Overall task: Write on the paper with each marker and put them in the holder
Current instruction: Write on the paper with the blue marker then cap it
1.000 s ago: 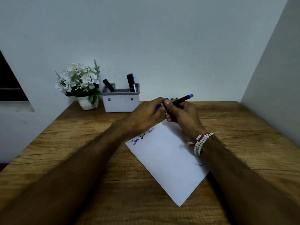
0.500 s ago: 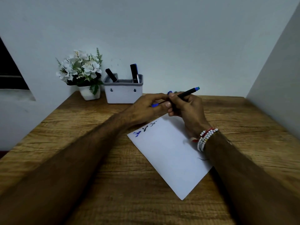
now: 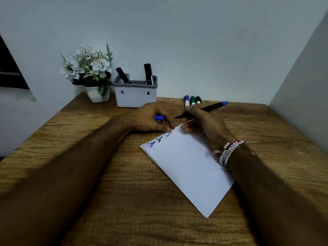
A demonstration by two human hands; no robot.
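My right hand (image 3: 204,126) grips a slim black marker (image 3: 211,107) with a blue end, its bare tip pointing left just above the paper's far corner. My left hand (image 3: 150,119) is closed around the blue cap (image 3: 159,118), with a fingertip resting on the paper's corner. The white paper (image 3: 188,167) lies slanted on the wooden table and carries blue and black scribbles along its far edge. The grey holder (image 3: 135,95) stands by the wall with two dark markers in it. Three more capped markers (image 3: 192,101), blue, green and black, lie behind my right hand.
A white pot of white flowers (image 3: 88,71) stands left of the holder against the wall. A side wall (image 3: 301,86) closes off the table's right side. The wooden table (image 3: 124,201) reaches to the near edge of the view.
The cap has come off the marker: my left hand drew away to the left with it, and both hands dropped toward the paper. Three markers behind my right hand have come into sight.
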